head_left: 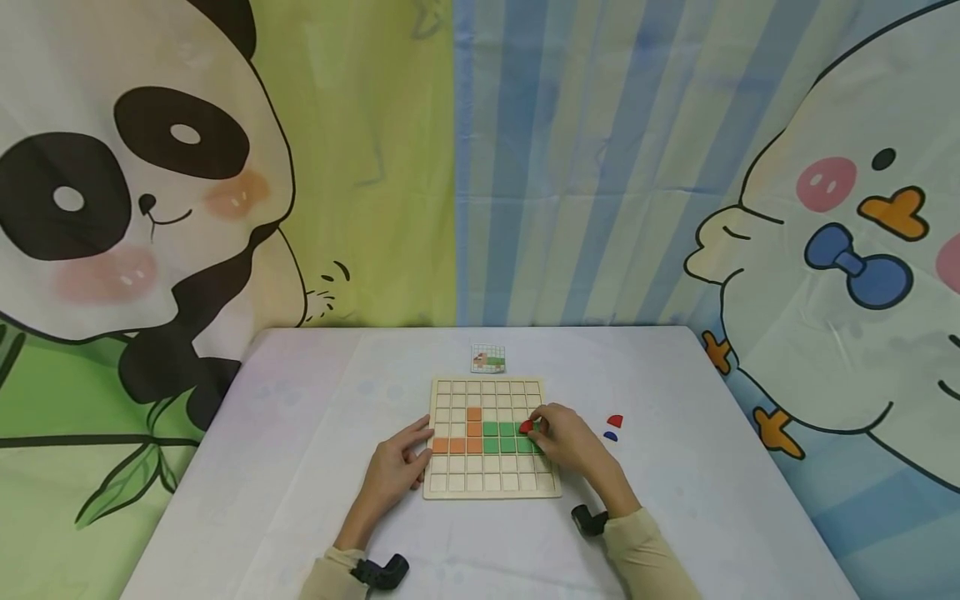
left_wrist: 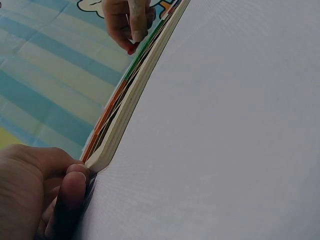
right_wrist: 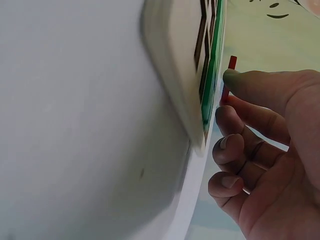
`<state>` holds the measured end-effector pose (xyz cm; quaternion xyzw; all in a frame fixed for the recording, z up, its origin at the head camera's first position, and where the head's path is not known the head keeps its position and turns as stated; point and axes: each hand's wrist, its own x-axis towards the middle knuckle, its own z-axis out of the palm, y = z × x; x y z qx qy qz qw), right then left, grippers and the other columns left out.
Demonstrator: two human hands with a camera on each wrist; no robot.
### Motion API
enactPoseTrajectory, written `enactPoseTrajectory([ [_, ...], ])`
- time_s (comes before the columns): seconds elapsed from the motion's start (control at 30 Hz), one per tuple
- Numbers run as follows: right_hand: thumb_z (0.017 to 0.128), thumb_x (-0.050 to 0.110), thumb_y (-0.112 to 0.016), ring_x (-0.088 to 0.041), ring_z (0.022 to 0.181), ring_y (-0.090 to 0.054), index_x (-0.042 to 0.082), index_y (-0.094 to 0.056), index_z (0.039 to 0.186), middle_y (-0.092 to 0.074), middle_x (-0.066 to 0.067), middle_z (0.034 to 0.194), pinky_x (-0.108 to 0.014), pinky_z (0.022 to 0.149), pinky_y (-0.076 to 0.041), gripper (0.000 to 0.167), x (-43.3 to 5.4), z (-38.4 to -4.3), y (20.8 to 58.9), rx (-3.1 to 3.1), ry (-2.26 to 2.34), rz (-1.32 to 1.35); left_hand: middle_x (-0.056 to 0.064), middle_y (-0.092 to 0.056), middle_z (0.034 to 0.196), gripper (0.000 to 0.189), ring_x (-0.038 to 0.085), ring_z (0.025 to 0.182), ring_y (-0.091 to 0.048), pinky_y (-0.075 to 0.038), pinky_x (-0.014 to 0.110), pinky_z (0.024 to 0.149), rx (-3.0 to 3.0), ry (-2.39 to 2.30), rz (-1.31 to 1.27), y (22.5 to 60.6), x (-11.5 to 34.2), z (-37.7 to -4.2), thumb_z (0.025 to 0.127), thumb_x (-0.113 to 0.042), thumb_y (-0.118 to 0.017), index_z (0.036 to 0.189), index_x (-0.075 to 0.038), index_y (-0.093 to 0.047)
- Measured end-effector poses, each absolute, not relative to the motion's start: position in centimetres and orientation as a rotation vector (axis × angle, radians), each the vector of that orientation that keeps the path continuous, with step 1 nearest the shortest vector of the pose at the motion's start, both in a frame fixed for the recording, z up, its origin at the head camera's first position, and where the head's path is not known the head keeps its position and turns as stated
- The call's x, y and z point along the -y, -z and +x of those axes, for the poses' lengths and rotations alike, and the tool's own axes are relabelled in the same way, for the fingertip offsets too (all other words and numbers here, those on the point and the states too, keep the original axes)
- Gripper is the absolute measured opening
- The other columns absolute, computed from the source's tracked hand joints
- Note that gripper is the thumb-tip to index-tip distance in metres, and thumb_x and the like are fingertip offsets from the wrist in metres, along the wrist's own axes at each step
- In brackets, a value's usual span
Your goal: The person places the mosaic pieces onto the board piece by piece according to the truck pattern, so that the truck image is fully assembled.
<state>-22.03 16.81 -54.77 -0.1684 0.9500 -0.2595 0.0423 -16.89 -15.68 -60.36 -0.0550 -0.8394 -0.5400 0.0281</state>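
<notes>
A wooden grid board (head_left: 491, 483) lies on the table, with orange squares (head_left: 474, 429) at its left and middle and green squares (head_left: 501, 437) toward its right. My left hand (head_left: 393, 462) rests against the board's left edge, its fingertips and thumb touching the rim. Between thumb and index finger my right hand (head_left: 573, 442) pinches a small flat red piece (head_left: 527, 427), held over the right end of the green squares. In the right wrist view the red piece (right_wrist: 232, 63) is seen edge-on, close to the board's surface.
Right of the board lie another red piece (head_left: 615, 421) and a small blue half-round piece (head_left: 611, 436). A small picture card (head_left: 488, 358) with a coloured grid pattern lies beyond the board. Printed curtains (head_left: 562, 167) hang behind the white table (head_left: 300, 475).
</notes>
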Motion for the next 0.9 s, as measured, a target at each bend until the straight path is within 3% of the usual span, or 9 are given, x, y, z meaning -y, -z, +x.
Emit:
enactPoseTrajectory([
  [0.27, 0.098, 0.019, -0.077, -0.009, 0.073, -0.051, 0.009, -0.074, 0.112, -0.058, 0.005, 0.082, -0.023, 0.065, -0.044, 0.017, -14.6, -22.1, 54.6, -2.880, 0.857, -0.591, 0.008, -0.060, 0.157, 0.041, 0.007, 0.046, -0.058, -0.051, 0.024, 0.042, 2.560, 1.661, -0.190, 60.7, 15.7, -16.9, 0.097, -0.003, -0.074, 0.137, -0.005, -0.071],
  [0.9, 0.102, 0.025, -0.072, -0.009, 0.071, -0.052, 0.009, -0.073, 0.121, -0.061, 0.004, 0.085, -0.024, 0.064, -0.047, 0.025, -9.8, -23.3, 54.5, -2.843, 0.840, -0.736, 0.003, -0.059, 0.158, 0.040, 0.010, 0.046, -0.059, -0.052, 0.025, 0.044, 2.573, 1.685, -0.196, 60.5, 15.8, -17.0, 0.097, -0.002, -0.073, 0.137, -0.006, -0.071],
])
